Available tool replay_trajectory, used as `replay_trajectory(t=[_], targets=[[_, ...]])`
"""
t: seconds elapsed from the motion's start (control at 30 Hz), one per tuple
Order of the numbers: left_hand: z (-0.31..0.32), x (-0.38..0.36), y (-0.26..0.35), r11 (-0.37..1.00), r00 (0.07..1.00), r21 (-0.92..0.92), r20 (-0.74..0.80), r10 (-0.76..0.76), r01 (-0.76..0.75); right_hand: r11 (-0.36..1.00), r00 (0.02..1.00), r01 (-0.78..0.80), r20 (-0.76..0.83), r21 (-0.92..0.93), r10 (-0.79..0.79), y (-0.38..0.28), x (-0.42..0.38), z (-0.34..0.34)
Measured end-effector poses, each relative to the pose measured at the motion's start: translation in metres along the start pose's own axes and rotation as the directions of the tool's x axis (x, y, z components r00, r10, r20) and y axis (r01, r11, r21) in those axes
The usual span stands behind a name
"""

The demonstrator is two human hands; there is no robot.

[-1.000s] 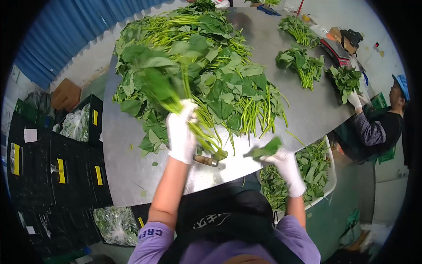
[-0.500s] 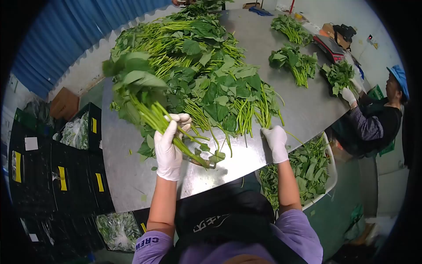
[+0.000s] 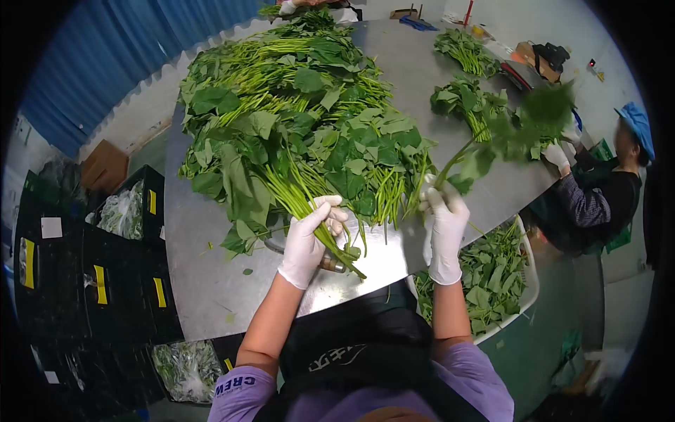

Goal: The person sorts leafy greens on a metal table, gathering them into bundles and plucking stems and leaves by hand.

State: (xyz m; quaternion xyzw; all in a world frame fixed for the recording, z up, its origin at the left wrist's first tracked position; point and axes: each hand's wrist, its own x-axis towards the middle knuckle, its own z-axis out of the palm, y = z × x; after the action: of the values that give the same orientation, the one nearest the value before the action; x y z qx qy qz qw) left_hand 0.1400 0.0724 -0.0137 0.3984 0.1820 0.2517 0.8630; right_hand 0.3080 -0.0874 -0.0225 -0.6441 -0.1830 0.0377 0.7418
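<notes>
Both my hands wear white gloves. My left hand (image 3: 307, 240) grips a bunch of leafy green stalks (image 3: 264, 179) by its stems, cut ends pointing down toward me. My right hand (image 3: 443, 228) holds up a single leafy stalk (image 3: 496, 137), lifted off the table and blurred, its leaves out to the right. A big heap of the same greens (image 3: 316, 105) covers the steel table (image 3: 204, 274) in front of me. A knife handle (image 3: 330, 265) lies on the table just under my left hand.
A white tub of loose leaves (image 3: 496, 271) sits at my right by the table edge. Sorted bunches (image 3: 467, 98) lie at the far right. A person in a blue cap (image 3: 619, 169) works there. Black crates with bagged greens (image 3: 126, 204) stand on the left.
My right hand went from the pile's edge to lifting one stalk up and right. My left hand swung its bunch down so that it lies lower against the heap.
</notes>
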Motion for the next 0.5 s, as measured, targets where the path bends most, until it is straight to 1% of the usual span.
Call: replay_trajectory(t=[0.03, 0.1, 0.13, 0.2, 0.23, 0.27, 0.33, 0.37, 0.4, 0.47, 0.5], targets=[[-0.001, 0.000, 0.000, 1.000, 1.000, -0.002, -0.012, -0.004, 0.004, 0.964, 0.972, -0.188, 0.176, 0.189, 0.155, 0.016, -0.003, -0.004], [-0.004, 0.003, -0.001, 1.000, 1.000, 0.013, -0.024, 0.007, -0.007, 0.955, 0.916, -0.281, 0.324, 0.093, 0.238, 0.005, -0.011, 0.014], [-0.004, 0.002, -0.001, 1.000, 1.000, 0.004, -0.030, 0.002, -0.002, 0.955, 0.903, -0.296, 0.335, 0.032, 0.269, -0.004, -0.019, 0.022], [-0.006, 0.004, -0.002, 1.000, 0.998, 0.008, -0.055, -0.009, 0.009, 0.950, 0.873, -0.295, 0.373, -0.106, 0.313, 0.002, -0.027, 0.031], [-0.006, 0.005, -0.002, 1.000, 0.998, -0.014, -0.061, -0.023, 0.022, 0.933, 0.840, -0.319, 0.406, -0.166, 0.360, 0.009, -0.030, 0.034], [-0.008, 0.006, -0.002, 1.000, 0.999, 0.007, -0.038, -0.005, 0.005, 0.931, 0.817, -0.318, 0.446, -0.180, 0.365, 0.001, -0.034, 0.041], [-0.008, 0.008, -0.002, 0.999, 0.998, 0.031, -0.049, -0.027, 0.028, 0.922, 0.747, -0.365, 0.549, -0.130, 0.374, 0.000, -0.041, 0.049], [-0.011, 0.010, -0.002, 0.999, 0.999, 0.015, -0.016, -0.032, 0.032, 0.937, 0.713, -0.305, 0.611, -0.172, 0.344, -0.001, -0.042, 0.050], [-0.008, 0.010, -0.002, 0.999, 0.998, -0.009, -0.038, -0.049, 0.048, 0.926, 0.677, -0.315, 0.635, -0.207, 0.372, -0.003, -0.044, 0.051], [-0.014, 0.012, -0.006, 0.998, 0.998, 0.017, -0.035, -0.058, 0.059, 0.909, 0.616, -0.301, 0.669, -0.288, 0.416, 0.000, -0.047, 0.054], [-0.012, 0.011, -0.005, 0.996, 0.995, 0.003, -0.048, -0.084, 0.084, 0.912, 0.607, -0.240, 0.682, -0.331, 0.407, 0.003, -0.047, 0.054]])
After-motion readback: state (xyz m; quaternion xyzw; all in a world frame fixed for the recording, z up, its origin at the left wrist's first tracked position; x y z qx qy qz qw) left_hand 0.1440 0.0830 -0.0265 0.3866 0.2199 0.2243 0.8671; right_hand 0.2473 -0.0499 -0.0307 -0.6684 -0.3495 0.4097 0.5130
